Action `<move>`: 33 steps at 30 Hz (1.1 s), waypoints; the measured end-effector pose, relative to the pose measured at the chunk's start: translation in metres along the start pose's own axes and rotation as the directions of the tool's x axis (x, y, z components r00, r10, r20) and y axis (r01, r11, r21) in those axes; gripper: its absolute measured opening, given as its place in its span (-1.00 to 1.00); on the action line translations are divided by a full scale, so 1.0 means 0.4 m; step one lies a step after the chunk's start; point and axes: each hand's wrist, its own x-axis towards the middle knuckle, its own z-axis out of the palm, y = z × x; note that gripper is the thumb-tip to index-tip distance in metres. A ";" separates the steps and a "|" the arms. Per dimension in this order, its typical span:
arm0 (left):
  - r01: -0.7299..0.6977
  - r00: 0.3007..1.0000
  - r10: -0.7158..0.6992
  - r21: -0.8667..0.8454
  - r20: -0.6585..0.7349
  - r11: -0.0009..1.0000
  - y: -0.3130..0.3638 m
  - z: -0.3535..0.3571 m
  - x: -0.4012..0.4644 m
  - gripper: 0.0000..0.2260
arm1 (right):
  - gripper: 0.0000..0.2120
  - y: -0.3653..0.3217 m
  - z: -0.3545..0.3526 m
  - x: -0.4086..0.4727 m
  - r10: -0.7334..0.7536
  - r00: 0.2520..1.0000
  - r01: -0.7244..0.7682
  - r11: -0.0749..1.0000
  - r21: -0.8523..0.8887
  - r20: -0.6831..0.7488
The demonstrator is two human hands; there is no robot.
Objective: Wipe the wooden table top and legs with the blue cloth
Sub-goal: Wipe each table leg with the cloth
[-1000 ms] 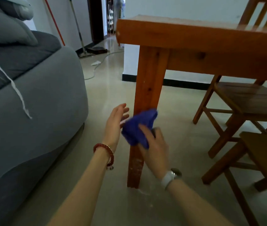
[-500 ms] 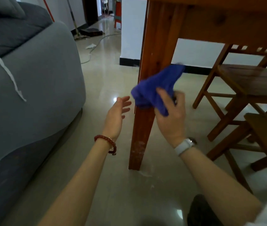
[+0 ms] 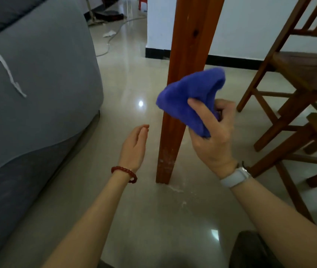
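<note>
At the center of the frame, our right hand [image 3: 214, 140] grips the bunched blue cloth [image 3: 189, 97] against the wooden table leg [image 3: 184, 60], which runs from the top edge down to the glossy floor [image 3: 134, 78]. Our left hand [image 3: 134, 147], fingers relaxed and holding nothing, hangs just left of the leg. A grey sofa [image 3: 37, 78] fills the left side; wooden chairs [image 3: 300, 80] crowd the right.

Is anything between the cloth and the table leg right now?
Nothing visible. The right hand holds the blue cloth right at the table leg; the left hand hangs open beside the leg, out of the way.
</note>
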 end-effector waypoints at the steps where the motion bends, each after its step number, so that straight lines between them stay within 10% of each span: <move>1: -0.006 1.000 0.006 0.010 -0.012 1.000 -0.016 0.000 -0.004 -0.68 | -0.62 0.016 0.022 -0.021 0.005 0.999 -0.004 0.999 -0.045 0.037; 4: 0.024 1.000 -0.024 0.043 -0.003 0.999 -0.091 0.002 -0.028 -0.70 | -0.72 0.084 0.082 -0.181 0.273 0.869 -0.232 0.962 -0.146 0.412; 6: 0.060 0.998 -0.062 0.066 0.019 0.996 -0.139 0.005 -0.052 -0.71 | -0.79 0.109 0.106 -0.305 0.515 0.427 -0.440 0.837 -0.327 0.743; 8: 0.093 0.996 -0.094 0.100 0.004 0.991 -0.175 0.000 -0.072 -0.72 | -0.84 0.144 0.122 -0.395 0.489 0.093 -0.218 0.860 -0.462 0.867; 10: 0.116 0.993 -0.116 0.138 -0.007 0.984 -0.195 -0.012 -0.084 -0.71 | -0.77 0.155 0.115 -0.400 0.381 0.041 -0.014 0.924 -0.381 0.923; 12: 0.132 0.991 -0.133 0.153 -0.004 0.979 -0.202 -0.033 -0.092 -0.70 | -0.69 0.156 0.095 -0.368 0.225 0.212 0.031 0.971 -0.237 0.951; 15: 0.112 0.993 -0.118 0.180 0.021 0.977 -0.182 -0.050 -0.084 -0.68 | -0.68 0.108 0.044 -0.260 -0.075 0.711 0.091 0.996 0.015 0.699; 18: 0.067 0.997 -0.071 0.209 0.012 0.976 -0.162 -0.037 -0.054 -0.66 | -0.64 0.076 0.046 -0.179 -0.088 0.919 0.119 0.991 -0.057 0.384; 23: 0.043 0.999 -0.042 0.248 -0.010 0.968 -0.214 0.018 -0.025 -0.64 | -0.64 0.147 0.180 -0.378 0.056 0.834 0.073 0.975 -0.210 0.550; 27: 0.085 0.996 -0.087 0.294 -0.006 0.952 -0.236 0.053 -0.050 -0.63 | -0.68 0.213 0.217 -0.541 0.189 0.262 0.163 0.958 -0.236 0.946; 29: 0.109 0.994 -0.112 0.325 -0.010 0.939 -0.231 0.065 -0.061 -0.63 | -0.69 0.223 0.193 -0.538 0.168 0.350 -0.017 0.985 -0.173 0.921; 33: 0.147 0.988 -0.155 0.379 -0.009 0.914 -0.214 0.092 -0.036 -0.62 | -0.59 0.205 0.155 -0.480 -0.053 0.850 -0.040 0.986 0.163 0.525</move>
